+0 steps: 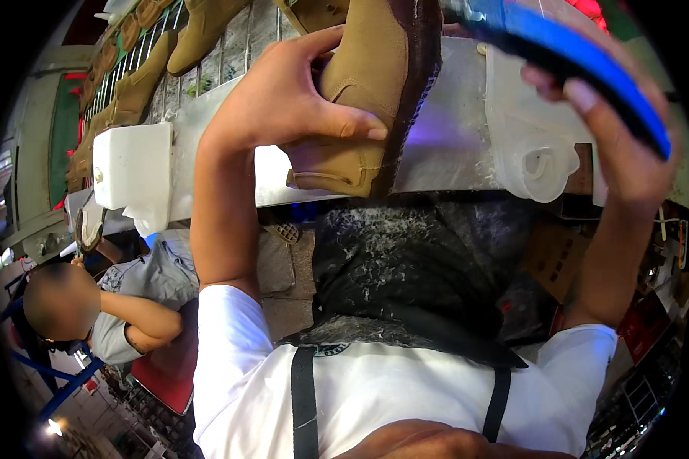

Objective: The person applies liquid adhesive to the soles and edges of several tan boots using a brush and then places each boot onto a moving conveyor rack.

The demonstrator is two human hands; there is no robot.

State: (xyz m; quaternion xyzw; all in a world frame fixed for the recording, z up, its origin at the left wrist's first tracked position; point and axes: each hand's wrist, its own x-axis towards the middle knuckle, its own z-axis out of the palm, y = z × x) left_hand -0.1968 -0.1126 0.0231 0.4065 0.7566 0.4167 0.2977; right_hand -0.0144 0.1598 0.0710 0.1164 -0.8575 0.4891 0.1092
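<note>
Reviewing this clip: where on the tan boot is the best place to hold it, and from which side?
Probably the heel and ankle part of the tan boot, taken from the person's left, as the left hand does now. The boot lies on its side with its dark sole turned toward the right hand, which holds a blue tool, so a left-side grip leaves the sole edge free.

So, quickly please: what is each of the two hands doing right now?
Left hand: closed, holding the tan boot.
Right hand: closed, holding a blue tool.
</note>
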